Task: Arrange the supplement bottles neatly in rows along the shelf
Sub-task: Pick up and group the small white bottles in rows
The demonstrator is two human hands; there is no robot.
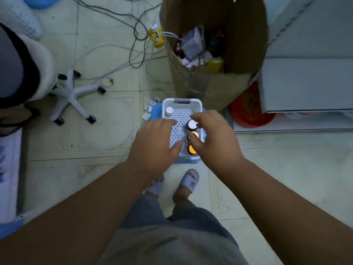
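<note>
A white perforated basket [182,102] sits on a blue stool on the floor below me. In it stand a small white bottle [169,110] at the far left corner, a white-capped bottle [191,124] on the right, and two orange-capped bottles [194,134] [191,149] nearer me. My right hand [215,139] hovers over the right-side bottles with curled fingers; whether it touches one is unclear. My left hand [154,148] hangs over the basket's left half, fingers relaxed, holding nothing.
A tall cardboard box [210,87] full of rubbish stands just behind the basket. Grey shelving [309,73] rises at the right with a red basin [250,109] beneath it. An office chair base [71,94] and loose cables [137,35] occupy the floor to the left.
</note>
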